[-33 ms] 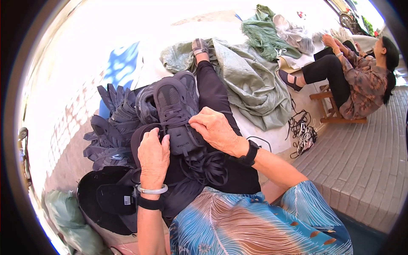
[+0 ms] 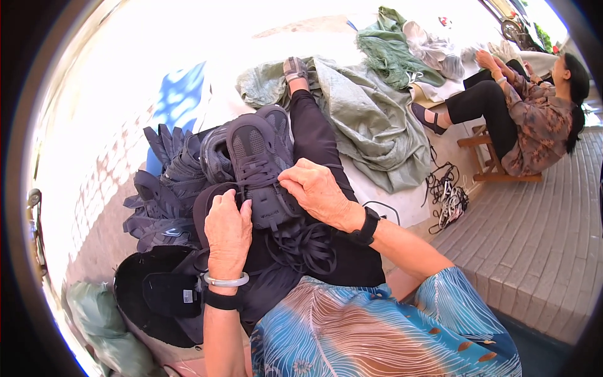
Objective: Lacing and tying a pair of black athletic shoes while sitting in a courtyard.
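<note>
A dark grey sneaker [image 2: 260, 166] lies on my lap, toe pointing away from me. My left hand [image 2: 227, 235] grips its near left side by the heel. My right hand [image 2: 317, 191] rests on the right side of the sneaker and pinches a dark shoelace [image 2: 276, 183] at the eyelets. A loose bundle of black laces [image 2: 308, 245] lies on my lap just below the sneaker. A second dark sneaker [image 2: 217, 154] sits close behind the first, on its left. I wear a bangle and a black band on the left wrist and a black watch on the right.
A heap of dark shoe parts [image 2: 163, 195] lies at my left, with a black basin [image 2: 151, 295] below it. Green cloth [image 2: 370, 119] covers the ground ahead. Another person [image 2: 534, 119] sits on a wooden stool at the right, near a tangle of laces [image 2: 446, 198].
</note>
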Tool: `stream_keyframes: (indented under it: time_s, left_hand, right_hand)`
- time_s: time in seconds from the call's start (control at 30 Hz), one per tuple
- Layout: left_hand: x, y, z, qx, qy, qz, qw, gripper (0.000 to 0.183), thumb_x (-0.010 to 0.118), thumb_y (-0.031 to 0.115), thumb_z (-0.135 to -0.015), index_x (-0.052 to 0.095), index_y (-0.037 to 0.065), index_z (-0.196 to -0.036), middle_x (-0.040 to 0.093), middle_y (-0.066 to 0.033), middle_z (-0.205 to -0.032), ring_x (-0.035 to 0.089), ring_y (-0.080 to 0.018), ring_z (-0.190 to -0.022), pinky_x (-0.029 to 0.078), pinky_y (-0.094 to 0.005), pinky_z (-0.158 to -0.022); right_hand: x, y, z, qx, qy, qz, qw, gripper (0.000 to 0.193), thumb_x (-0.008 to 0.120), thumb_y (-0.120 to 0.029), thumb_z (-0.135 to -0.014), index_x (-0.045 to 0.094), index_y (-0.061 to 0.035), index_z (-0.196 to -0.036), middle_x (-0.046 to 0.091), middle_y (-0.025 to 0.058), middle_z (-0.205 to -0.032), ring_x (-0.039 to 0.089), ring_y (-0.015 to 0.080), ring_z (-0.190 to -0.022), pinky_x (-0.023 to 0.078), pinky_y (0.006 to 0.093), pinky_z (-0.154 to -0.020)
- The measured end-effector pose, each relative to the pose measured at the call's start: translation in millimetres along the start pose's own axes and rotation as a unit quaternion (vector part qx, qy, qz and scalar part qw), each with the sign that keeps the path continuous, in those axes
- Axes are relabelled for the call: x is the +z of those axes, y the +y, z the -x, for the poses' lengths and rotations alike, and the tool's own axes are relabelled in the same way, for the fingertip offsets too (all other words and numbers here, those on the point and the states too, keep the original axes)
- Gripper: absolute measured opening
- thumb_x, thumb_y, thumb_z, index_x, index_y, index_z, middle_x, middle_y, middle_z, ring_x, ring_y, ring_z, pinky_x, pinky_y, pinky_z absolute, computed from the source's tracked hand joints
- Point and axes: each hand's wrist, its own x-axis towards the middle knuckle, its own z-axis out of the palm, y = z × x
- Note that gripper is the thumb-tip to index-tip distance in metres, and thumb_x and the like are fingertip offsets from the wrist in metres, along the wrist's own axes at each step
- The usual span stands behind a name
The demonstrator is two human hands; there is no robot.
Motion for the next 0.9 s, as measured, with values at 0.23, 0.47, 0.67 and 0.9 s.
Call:
stream_keyframes:
  time_s: [0.23, 0.47, 0.67, 0.9]
  left_hand:
    - [9.0, 7.2, -3.6, 0.001, -0.050, -0.064, 0.997, 0.027, 0.051, 0.013, -0.089, 0.057, -0.003, -0.110, 0.060, -0.0198, -0.095, 0.061, -0.0366, -0.089, 0.049, -0.0431, -0.077]
    - [15.3, 5.7, -4.4, 0.007, 0.004, 0.003, 1.000, 0.020, 0.051, 0.005, -0.086, 0.054, -0.001, -0.105, 0.062, -0.0197, -0.090, 0.061, -0.0383, -0.085, 0.048, -0.0452, -0.075]
    - [16.9, 3.1, -3.7, 0.081, 0.018, -0.037, 0.996, 0.028, 0.055, -0.005, -0.078, 0.049, 0.003, -0.104, 0.059, -0.0177, -0.080, 0.062, -0.0379, -0.072, 0.051, -0.0429, -0.063]
    - [12.1, 6.3, -4.7, 0.088, -0.018, -0.100, 0.991, 0.015, 0.051, 0.001, -0.084, 0.051, 0.004, -0.099, 0.059, -0.0178, -0.075, 0.061, -0.0373, -0.074, 0.048, -0.0455, -0.063]
  right_hand:
    - [4.5, 8.4, 0.9, -0.017, 0.016, 0.036, 0.999, 0.008, 0.064, -0.006, -0.082, 0.065, 0.0007, -0.085, 0.059, 0.0139, -0.079, 0.061, 0.0315, -0.072, 0.049, 0.0373, -0.064]
    - [3.9, 14.5, -6.1, -0.043, -0.026, 0.084, 0.995, 0.008, 0.063, -0.007, -0.081, 0.062, 0.0002, -0.084, 0.056, 0.0140, -0.076, 0.060, 0.0321, -0.069, 0.049, 0.0386, -0.063]
    - [10.9, -6.1, -6.4, -0.063, -0.096, 0.240, 0.964, 0.010, 0.061, -0.008, -0.080, 0.056, 0.0004, -0.078, 0.052, 0.0130, -0.076, 0.060, 0.0306, -0.067, 0.051, 0.0365, -0.062]
    - [1.1, 6.0, -24.1, 0.101, -0.078, -0.001, 0.992, 0.013, 0.064, -0.012, -0.078, 0.063, 0.0009, -0.080, 0.065, 0.0179, -0.074, 0.066, 0.0250, -0.072, 0.053, 0.0351, -0.062]
